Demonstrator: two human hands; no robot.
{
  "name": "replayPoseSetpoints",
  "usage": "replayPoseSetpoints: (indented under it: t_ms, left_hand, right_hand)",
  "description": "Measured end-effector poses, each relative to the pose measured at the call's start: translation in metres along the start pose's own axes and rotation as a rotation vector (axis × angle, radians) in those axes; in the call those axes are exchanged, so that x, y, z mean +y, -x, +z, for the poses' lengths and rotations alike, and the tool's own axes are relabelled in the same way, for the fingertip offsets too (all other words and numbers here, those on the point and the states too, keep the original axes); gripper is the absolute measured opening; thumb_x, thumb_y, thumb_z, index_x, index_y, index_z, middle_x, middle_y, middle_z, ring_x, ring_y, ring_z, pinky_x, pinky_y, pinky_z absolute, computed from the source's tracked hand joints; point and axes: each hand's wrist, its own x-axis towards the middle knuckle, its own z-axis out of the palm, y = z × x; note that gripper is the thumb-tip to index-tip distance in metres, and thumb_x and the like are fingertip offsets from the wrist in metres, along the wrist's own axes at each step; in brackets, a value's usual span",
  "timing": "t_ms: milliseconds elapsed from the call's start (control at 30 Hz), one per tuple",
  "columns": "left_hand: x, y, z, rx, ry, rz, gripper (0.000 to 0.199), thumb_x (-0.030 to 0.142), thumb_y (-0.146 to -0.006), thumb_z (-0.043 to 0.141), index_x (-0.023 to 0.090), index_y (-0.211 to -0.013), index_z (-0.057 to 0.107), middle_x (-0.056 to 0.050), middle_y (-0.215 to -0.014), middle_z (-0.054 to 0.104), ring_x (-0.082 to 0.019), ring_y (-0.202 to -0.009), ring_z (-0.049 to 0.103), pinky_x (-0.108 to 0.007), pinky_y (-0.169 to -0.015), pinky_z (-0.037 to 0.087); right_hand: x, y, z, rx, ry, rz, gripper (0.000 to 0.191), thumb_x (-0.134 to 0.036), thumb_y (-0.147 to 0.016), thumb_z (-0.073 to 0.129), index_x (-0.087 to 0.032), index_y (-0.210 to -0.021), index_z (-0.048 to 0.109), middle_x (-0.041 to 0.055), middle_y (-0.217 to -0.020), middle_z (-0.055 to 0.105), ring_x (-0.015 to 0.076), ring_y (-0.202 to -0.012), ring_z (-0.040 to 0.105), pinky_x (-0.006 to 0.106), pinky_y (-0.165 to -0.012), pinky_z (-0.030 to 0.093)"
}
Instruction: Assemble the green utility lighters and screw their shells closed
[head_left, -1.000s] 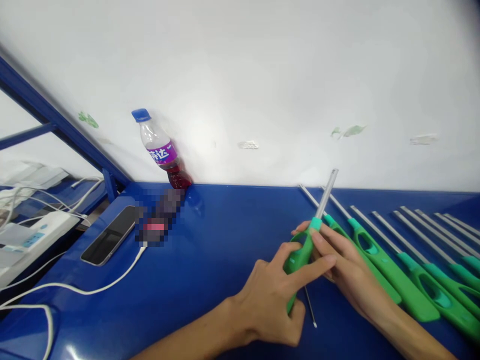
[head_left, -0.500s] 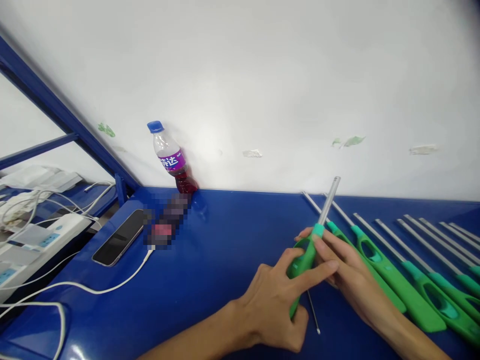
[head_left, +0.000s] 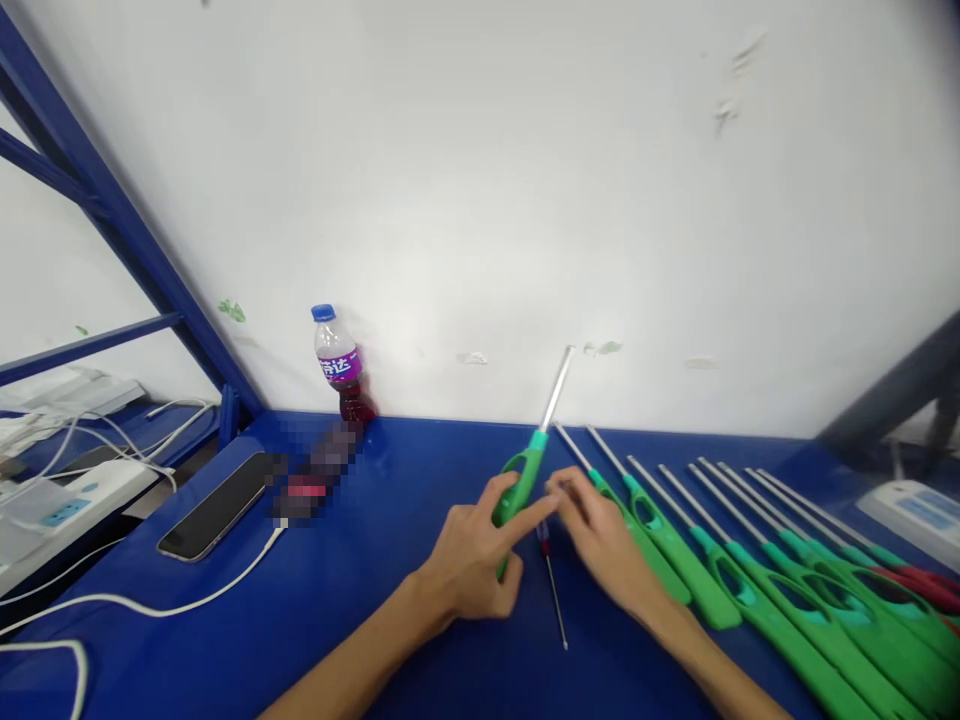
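Observation:
My left hand [head_left: 476, 555] is closed around the green handle of a long-nosed lighter [head_left: 523, 480]. Its metal tube points up and slightly right, toward the wall. My right hand [head_left: 600, 535] is just right of it, fingers curled and tips pinched near the outstretched digit of my left hand. Whatever is between those fingertips is too small to make out. Beneath the hands a screwdriver [head_left: 555, 595] with a thin shaft lies on the blue table, its handle partly covered. Several more green lighters [head_left: 712, 595] lie in a slanting row to the right.
Toward the left are a phone [head_left: 217, 508], a blurred-out object with a white cable [head_left: 232, 585], and a purple-labelled bottle [head_left: 339, 362] by the wall. A power strip [head_left: 97, 495] sits beyond the table's left edge. Red-handled items [head_left: 919, 585] and a white device [head_left: 915, 515] are far right.
The view has shifted, showing more on the right. My right hand has come off the lighter's neck, and its fingers are now pinched beside my left hand. The left still grips the lighter.

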Motion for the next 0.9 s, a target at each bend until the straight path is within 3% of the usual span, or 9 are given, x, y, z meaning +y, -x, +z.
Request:
replayPoseSetpoints:
  t_ms: [100,200,367,500,667,900]
  left_hand:
    - [-0.004,0.003,-0.012,0.061,-0.021,-0.092,0.044,0.041,-0.109,0.074,0.02,-0.146,0.064,-0.013,-0.147,0.067,-0.029,-0.121,0.072,-0.05,-0.099,0.066]
    - [0.013,0.023,-0.022,0.111,0.01,-0.213,0.045,0.041,-0.109,0.073,0.021,-0.148,0.064,-0.013,-0.147,0.066,-0.028,-0.119,0.073,-0.049,-0.098,0.066]
    - [0.056,0.084,-0.019,0.227,0.179,-0.436,0.049,0.044,-0.114,0.065,0.023,-0.158,0.056,-0.014,-0.152,0.066,-0.029,-0.123,0.074,-0.055,-0.107,0.064]
    - [0.074,0.114,-0.016,0.305,0.278,-0.606,0.046,0.047,-0.114,0.065,0.021,-0.152,0.061,-0.012,-0.137,0.073,-0.026,-0.11,0.077,-0.049,-0.098,0.067]
    - [0.077,0.118,-0.02,0.36,0.294,-0.684,0.039,0.044,-0.11,0.072,0.019,-0.14,0.068,-0.011,-0.135,0.072,-0.026,-0.112,0.075,-0.047,-0.096,0.067]
    - [0.072,0.117,-0.017,0.458,0.221,-0.639,0.043,0.042,-0.108,0.075,0.02,-0.143,0.066,-0.012,-0.145,0.068,-0.03,-0.124,0.071,-0.054,-0.105,0.063]
  right_hand:
    - [-0.003,0.004,0.006,-0.128,0.23,-0.063,0.039,-0.042,-0.107,0.075,-0.021,-0.14,0.069,0.0112,-0.141,0.071,0.0275,-0.117,0.074,0.05,-0.098,0.065]
    - [-0.01,0.007,0.01,-0.191,0.368,-0.125,0.041,-0.042,-0.107,0.075,-0.02,-0.141,0.068,0.0115,-0.141,0.07,0.0283,-0.118,0.073,0.051,-0.099,0.065]
    - [-0.019,0.003,0.002,-0.098,0.427,-0.182,0.042,-0.042,-0.107,0.075,-0.02,-0.142,0.068,0.0118,-0.143,0.07,0.0285,-0.119,0.073,0.051,-0.099,0.064]
    - [-0.024,0.0,-0.005,0.002,0.378,-0.232,0.042,-0.042,-0.107,0.075,-0.021,-0.143,0.067,0.0118,-0.143,0.07,0.0285,-0.119,0.073,0.051,-0.099,0.065]
    - [-0.032,0.004,-0.004,0.057,0.273,-0.311,0.043,-0.043,-0.107,0.075,-0.02,-0.144,0.067,0.012,-0.143,0.069,0.0287,-0.119,0.073,0.052,-0.099,0.065]
    - [-0.039,0.019,0.012,0.035,0.127,-0.349,0.041,-0.043,-0.108,0.073,-0.021,-0.143,0.068,0.0119,-0.143,0.07,0.0278,-0.118,0.073,0.05,-0.099,0.065]
